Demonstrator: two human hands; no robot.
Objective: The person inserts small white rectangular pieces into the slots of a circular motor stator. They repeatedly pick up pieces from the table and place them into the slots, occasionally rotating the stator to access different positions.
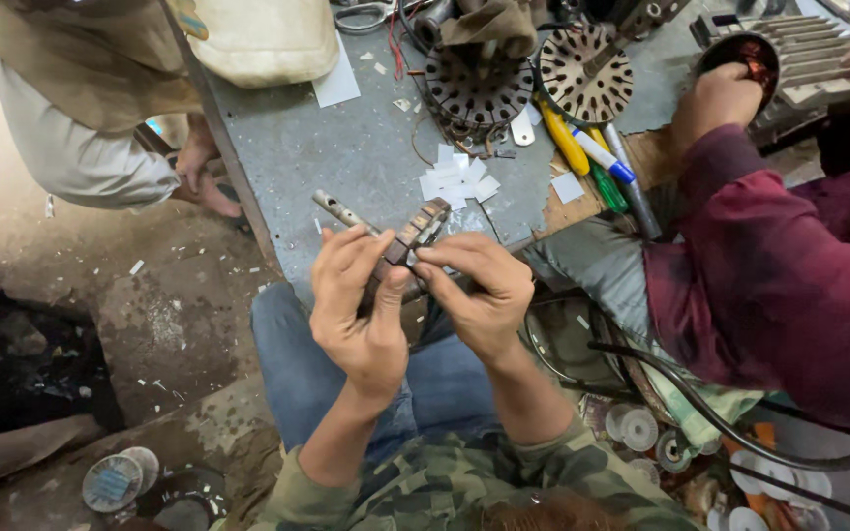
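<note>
Both of my hands hold a small motor rotor [413, 239], a slotted dark cylinder on a metal shaft [338, 209] that sticks out to the upper left. My left hand [361, 310] wraps the rotor's lower part from below. My right hand [476, 290] pinches its side with thumb and fingertips. I hold it over my lap, at the near edge of a grey metal table [307, 157].
Small white paper slips [459, 179] lie on the table beyond the rotor. Two round slotted stator cores [582, 74] sit farther back, with screwdrivers [597, 162] beside them. A person in a maroon sleeve [769, 265] works on a motor housing at right. Another person crouches at upper left.
</note>
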